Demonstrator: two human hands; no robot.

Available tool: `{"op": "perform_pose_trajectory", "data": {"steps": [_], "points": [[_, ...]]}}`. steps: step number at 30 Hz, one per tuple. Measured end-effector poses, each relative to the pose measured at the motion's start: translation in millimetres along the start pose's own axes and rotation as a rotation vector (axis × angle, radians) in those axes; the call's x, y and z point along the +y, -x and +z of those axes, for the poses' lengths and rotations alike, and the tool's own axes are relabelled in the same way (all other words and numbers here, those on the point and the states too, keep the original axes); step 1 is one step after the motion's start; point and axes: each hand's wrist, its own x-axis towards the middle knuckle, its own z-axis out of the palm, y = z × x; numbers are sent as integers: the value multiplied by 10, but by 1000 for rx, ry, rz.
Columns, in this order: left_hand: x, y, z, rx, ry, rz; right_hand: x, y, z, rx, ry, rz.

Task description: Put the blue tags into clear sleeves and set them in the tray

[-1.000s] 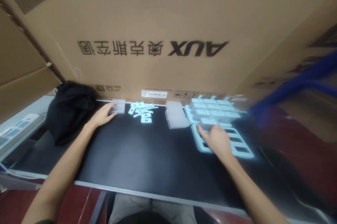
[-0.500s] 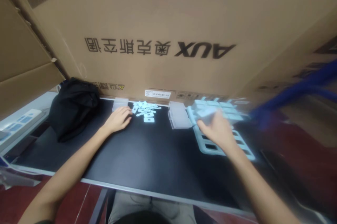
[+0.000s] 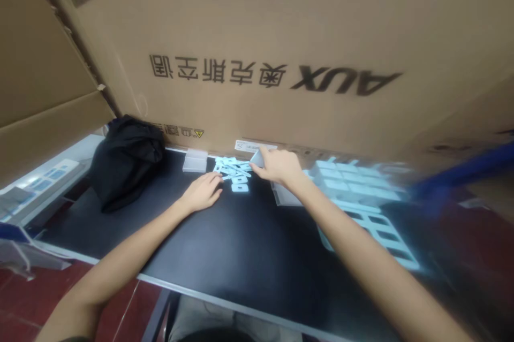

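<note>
My left hand (image 3: pixel 204 192) rests palm down on the black table (image 3: pixel 225 245), its fingertips touching a pile of small pale flat pieces (image 3: pixel 235 173); the fingers are loosely curled. My right hand (image 3: pixel 279 166) reaches across to the same pile and pinches a small pale block (image 3: pixel 257 158) between thumb and fingers. Under that wrist lies a clear plastic box (image 3: pixel 286 196). A pale blue tray (image 3: pixel 369 208) with rectangular slots, some filled with white blocks, lies to the right, blurred.
A second clear box (image 3: pixel 195 161) stands at the back left beside a black bag (image 3: pixel 126 168). A large brown carton (image 3: pixel 281 53) walls off the table's far side. A blue bar (image 3: pixel 461 176) crosses at right. A power strip (image 3: pixel 44 179) lies at far left.
My right hand lifted a pale block from the tray and carried it left to the pile. My left hand left the clear box and slid right to the pile. The view shifted.
</note>
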Motion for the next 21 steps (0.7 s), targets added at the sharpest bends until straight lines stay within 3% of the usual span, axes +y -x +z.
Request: {"op": "perform_pose_trajectory", "data": {"steps": [6,10,13,17,21], "points": [[-9,-14,25,-1,30,10,-147,-120,-7,-5,-64,-19],[-55,-31,-91,66,24,46,-205,-150,52,10,-156,-15],[-239,-14,-241,205,18,-47,-311,-104,131,73,-240,-199],[-631,74,-369,401,17,-262,-743,-14,270,131,-318,-522],[-895,168,-397,451,98,-334,-1300,-39,428,158,-338,-634]]}}
